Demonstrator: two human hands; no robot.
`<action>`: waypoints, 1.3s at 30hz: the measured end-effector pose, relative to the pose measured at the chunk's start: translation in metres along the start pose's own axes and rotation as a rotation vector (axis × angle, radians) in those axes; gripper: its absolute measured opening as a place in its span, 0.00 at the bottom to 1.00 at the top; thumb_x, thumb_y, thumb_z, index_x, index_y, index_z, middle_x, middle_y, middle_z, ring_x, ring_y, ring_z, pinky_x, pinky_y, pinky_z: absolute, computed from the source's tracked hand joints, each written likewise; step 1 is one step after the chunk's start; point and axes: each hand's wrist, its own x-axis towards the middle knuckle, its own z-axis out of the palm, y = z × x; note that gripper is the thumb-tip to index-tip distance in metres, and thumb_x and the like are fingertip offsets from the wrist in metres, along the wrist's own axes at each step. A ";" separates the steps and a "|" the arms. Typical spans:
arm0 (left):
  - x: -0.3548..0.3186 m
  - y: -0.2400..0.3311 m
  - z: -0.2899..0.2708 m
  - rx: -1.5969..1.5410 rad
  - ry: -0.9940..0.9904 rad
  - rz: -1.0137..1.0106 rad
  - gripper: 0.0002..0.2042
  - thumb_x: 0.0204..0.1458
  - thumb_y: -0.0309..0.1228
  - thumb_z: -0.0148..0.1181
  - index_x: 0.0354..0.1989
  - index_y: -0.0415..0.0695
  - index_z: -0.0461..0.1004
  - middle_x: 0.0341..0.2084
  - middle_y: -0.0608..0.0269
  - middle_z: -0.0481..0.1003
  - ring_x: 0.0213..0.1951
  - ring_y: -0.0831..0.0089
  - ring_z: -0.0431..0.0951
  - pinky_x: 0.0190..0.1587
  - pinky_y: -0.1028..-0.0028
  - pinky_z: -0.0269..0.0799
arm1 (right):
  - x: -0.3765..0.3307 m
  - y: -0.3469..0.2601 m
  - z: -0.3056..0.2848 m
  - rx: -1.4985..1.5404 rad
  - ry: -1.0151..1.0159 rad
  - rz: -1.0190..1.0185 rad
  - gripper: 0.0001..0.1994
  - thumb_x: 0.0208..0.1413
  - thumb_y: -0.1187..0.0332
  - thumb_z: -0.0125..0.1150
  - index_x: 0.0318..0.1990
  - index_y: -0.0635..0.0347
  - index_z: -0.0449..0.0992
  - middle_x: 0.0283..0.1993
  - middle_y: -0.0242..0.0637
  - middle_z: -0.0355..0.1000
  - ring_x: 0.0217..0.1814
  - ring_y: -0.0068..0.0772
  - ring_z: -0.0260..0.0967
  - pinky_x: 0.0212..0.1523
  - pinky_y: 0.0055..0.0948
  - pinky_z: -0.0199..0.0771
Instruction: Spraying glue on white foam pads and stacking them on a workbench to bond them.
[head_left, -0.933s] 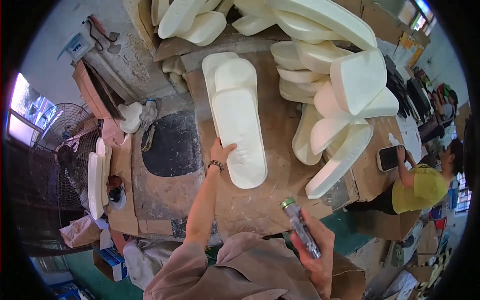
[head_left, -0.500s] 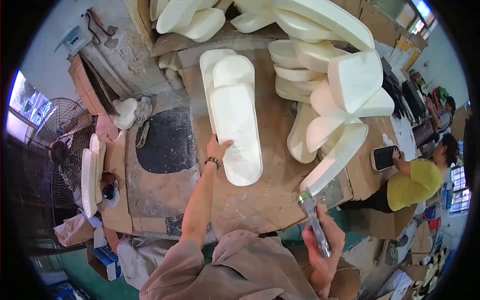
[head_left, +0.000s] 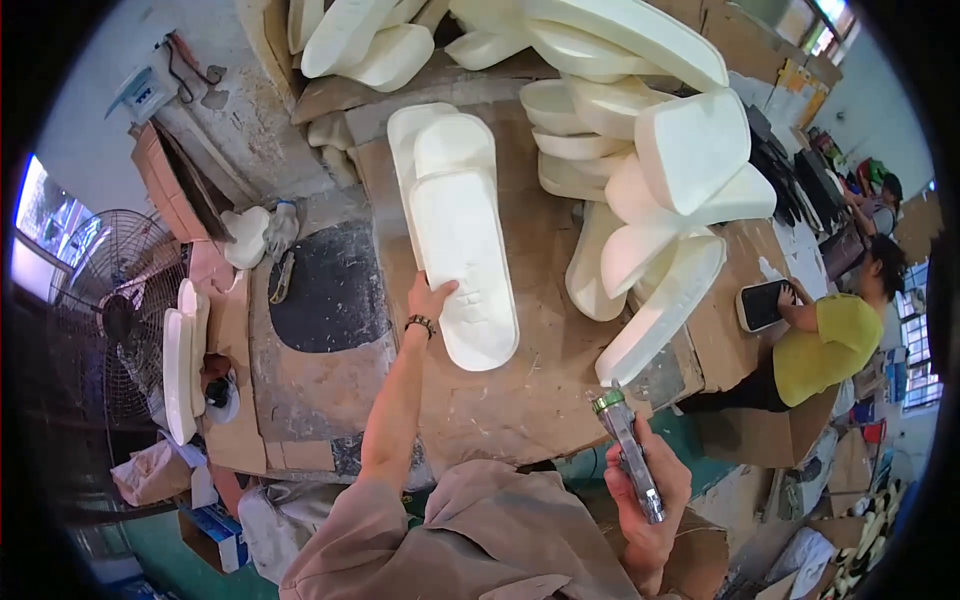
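My left hand (head_left: pixel 430 298) grips the left edge of a long cream-white foam pad (head_left: pixel 462 255), its thumb lying on top. This pad is uppermost in an overlapping stack; a second pad (head_left: pixel 455 143) and a third pad (head_left: pixel 402 128) show beyond and beside it. Off the table's front edge, my right hand (head_left: pixel 652 480) is closed around a silver metal hand tool (head_left: pixel 630 455) with a green ring at its front end. The tool's exact kind is unclear. Its front end points away from me, near a leaning white pad (head_left: pixel 665 310).
White foam pieces (head_left: pixel 690 150) are heaped on the right and at the far edge of the cardboard-covered table (head_left: pixel 545 400). A dark panel (head_left: pixel 330 290) lies on the left, near a large fan (head_left: pixel 110 310). A person in yellow (head_left: pixel 835 345) works at the right.
The view has shifted slightly, so the table and pads sit a little further left. My left hand keeps its hold on the pad, and the right hand still holds the tool.
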 end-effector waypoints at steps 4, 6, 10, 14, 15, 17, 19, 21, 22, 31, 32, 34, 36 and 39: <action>0.008 -0.020 -0.002 -0.080 -0.008 0.013 0.30 0.48 0.38 0.76 0.56 0.35 0.72 0.47 0.48 0.82 0.50 0.59 0.83 0.55 0.64 0.76 | -0.006 -0.009 0.001 0.057 0.004 -0.021 0.29 0.56 0.67 0.72 0.63 0.73 0.73 0.35 0.38 0.76 0.34 0.26 0.70 0.37 0.24 0.71; 0.013 -0.028 -0.001 -0.204 -0.102 0.152 0.30 0.47 0.36 0.76 0.56 0.35 0.73 0.48 0.50 0.82 0.49 0.62 0.82 0.54 0.65 0.76 | -0.009 -0.011 0.000 0.096 0.016 -0.018 0.29 0.56 0.67 0.72 0.63 0.73 0.73 0.35 0.38 0.76 0.35 0.27 0.70 0.38 0.24 0.71; 0.031 -0.020 -0.010 -0.101 -0.207 0.071 0.30 0.49 0.35 0.76 0.58 0.35 0.72 0.49 0.50 0.81 0.51 0.64 0.81 0.55 0.66 0.75 | -0.011 0.000 -0.008 0.042 -0.021 -0.019 0.30 0.53 0.70 0.72 0.64 0.72 0.73 0.35 0.40 0.77 0.36 0.31 0.72 0.42 0.27 0.72; 0.057 0.025 -0.022 -0.374 0.067 0.441 0.32 0.51 0.32 0.74 0.62 0.34 0.67 0.54 0.48 0.78 0.55 0.65 0.78 0.59 0.66 0.73 | -0.014 -0.001 -0.012 0.081 -0.064 0.063 0.29 0.52 0.72 0.71 0.64 0.69 0.74 0.35 0.41 0.77 0.37 0.32 0.73 0.43 0.27 0.72; 0.064 0.042 -0.024 -0.357 0.088 0.443 0.33 0.51 0.31 0.74 0.64 0.34 0.65 0.56 0.49 0.78 0.55 0.64 0.78 0.60 0.65 0.73 | -0.015 -0.002 -0.012 0.065 -0.065 0.099 0.29 0.52 0.74 0.70 0.64 0.67 0.74 0.35 0.40 0.77 0.37 0.32 0.73 0.43 0.27 0.73; 0.075 0.060 -0.030 -0.335 0.112 0.447 0.35 0.50 0.31 0.74 0.65 0.34 0.64 0.57 0.49 0.77 0.56 0.63 0.77 0.60 0.65 0.72 | -0.016 0.003 -0.013 0.048 -0.081 0.098 0.29 0.52 0.75 0.70 0.63 0.67 0.74 0.36 0.40 0.77 0.37 0.32 0.73 0.43 0.27 0.73; 0.080 0.067 -0.031 -0.366 0.085 0.304 0.34 0.53 0.28 0.72 0.68 0.34 0.63 0.60 0.50 0.74 0.61 0.63 0.74 0.64 0.65 0.69 | -0.016 0.011 -0.017 0.033 -0.094 0.093 0.29 0.51 0.76 0.69 0.63 0.67 0.74 0.36 0.40 0.77 0.37 0.32 0.73 0.43 0.27 0.73; 0.084 0.064 -0.032 -0.376 0.088 0.325 0.35 0.53 0.28 0.72 0.68 0.35 0.62 0.60 0.50 0.74 0.61 0.63 0.74 0.64 0.65 0.69 | -0.018 0.018 -0.021 -0.084 -0.088 0.135 0.33 0.45 0.81 0.72 0.64 0.67 0.73 0.40 0.48 0.77 0.37 0.43 0.76 0.43 0.29 0.75; 0.084 0.062 -0.031 -0.390 0.092 0.351 0.36 0.52 0.28 0.72 0.69 0.35 0.62 0.61 0.50 0.73 0.61 0.62 0.73 0.64 0.65 0.68 | -0.018 0.018 -0.022 -0.084 -0.091 0.145 0.33 0.45 0.81 0.72 0.64 0.67 0.73 0.40 0.48 0.77 0.37 0.43 0.76 0.43 0.29 0.75; 0.093 0.052 -0.023 -0.418 0.121 0.354 0.32 0.51 0.28 0.73 0.64 0.33 0.66 0.57 0.50 0.76 0.58 0.64 0.76 0.63 0.67 0.69 | -0.006 0.014 -0.021 -0.084 -0.181 0.148 0.28 0.48 0.78 0.70 0.61 0.70 0.75 0.42 0.49 0.77 0.41 0.43 0.76 0.45 0.30 0.73; 0.094 0.050 -0.024 -0.419 0.123 0.345 0.32 0.51 0.28 0.73 0.64 0.33 0.66 0.57 0.50 0.76 0.58 0.64 0.76 0.62 0.67 0.69 | -0.007 0.017 -0.025 -0.102 -0.207 0.126 0.29 0.48 0.78 0.70 0.61 0.69 0.75 0.42 0.49 0.77 0.41 0.43 0.76 0.46 0.31 0.73; 0.096 0.047 -0.025 -0.469 0.112 0.379 0.32 0.51 0.29 0.74 0.64 0.33 0.67 0.57 0.50 0.77 0.58 0.64 0.76 0.62 0.67 0.69 | -0.010 0.015 -0.032 -0.101 -0.309 0.123 0.29 0.48 0.78 0.70 0.62 0.68 0.75 0.42 0.48 0.78 0.41 0.43 0.76 0.46 0.31 0.74; 0.095 0.047 -0.024 -0.518 0.094 0.408 0.32 0.51 0.29 0.74 0.63 0.33 0.67 0.56 0.50 0.77 0.58 0.64 0.76 0.62 0.67 0.70 | -0.012 0.011 -0.027 -0.102 -0.237 0.149 0.30 0.46 0.78 0.71 0.62 0.68 0.75 0.40 0.48 0.78 0.40 0.43 0.77 0.46 0.32 0.74; 0.099 0.053 -0.026 -0.359 0.120 0.362 0.32 0.51 0.29 0.74 0.63 0.33 0.67 0.57 0.50 0.77 0.58 0.64 0.76 0.62 0.67 0.69 | -0.011 0.013 -0.035 -0.100 -0.245 0.128 0.30 0.46 0.78 0.70 0.62 0.69 0.75 0.39 0.48 0.77 0.38 0.43 0.76 0.44 0.31 0.74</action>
